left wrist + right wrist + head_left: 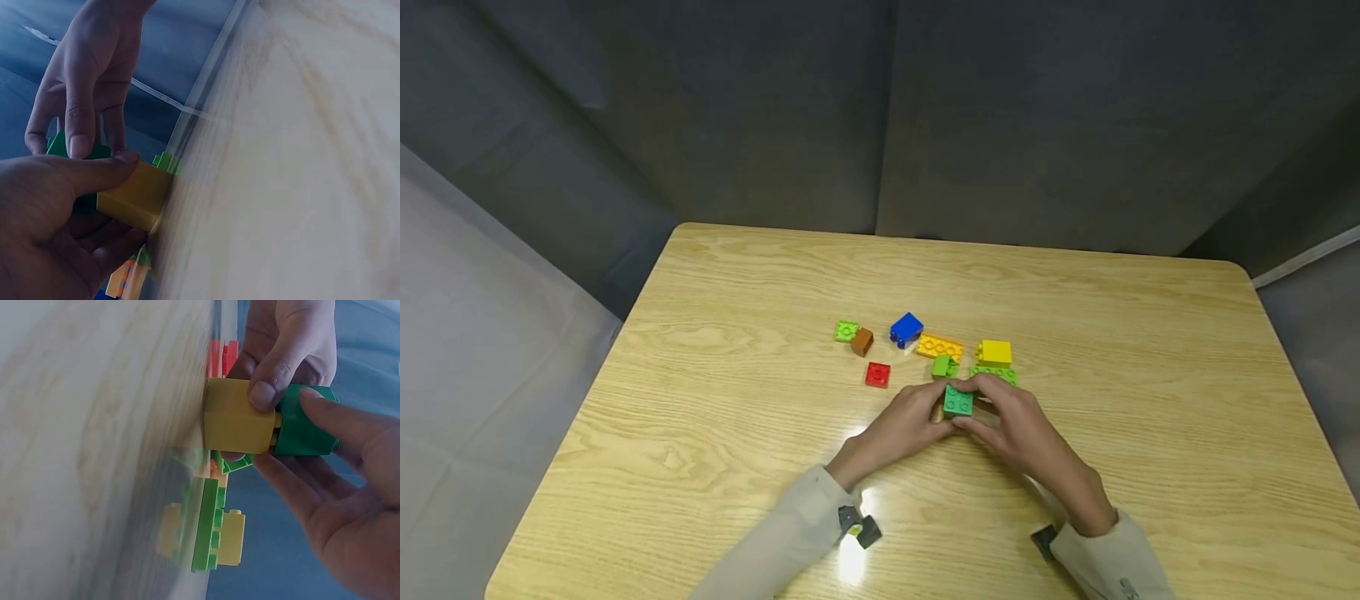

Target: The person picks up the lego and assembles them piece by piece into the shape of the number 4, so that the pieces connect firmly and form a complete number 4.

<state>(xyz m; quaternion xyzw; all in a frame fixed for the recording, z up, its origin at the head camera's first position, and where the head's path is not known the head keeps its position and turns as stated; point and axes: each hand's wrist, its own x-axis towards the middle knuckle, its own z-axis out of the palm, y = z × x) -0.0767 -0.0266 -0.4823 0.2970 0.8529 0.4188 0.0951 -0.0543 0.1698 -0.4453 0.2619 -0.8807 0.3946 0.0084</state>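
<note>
Near the table's middle, my left hand and right hand meet around two bricks. In the right wrist view, the left thumb and fingers pinch a yellow brick close over the tabletop. My right hand grips a green brick directly above it, studs facing up in the head view. A narrow gap between the two bricks shows the yellow one's studs, lined up with the green one's underside. From the head, the green brick covers the yellow one.
Beyond the hands lie a small light green brick, an orange plate, a yellow brick and a long light green plate. Leftward are a blue brick, red piece, brown brick and lime piece.
</note>
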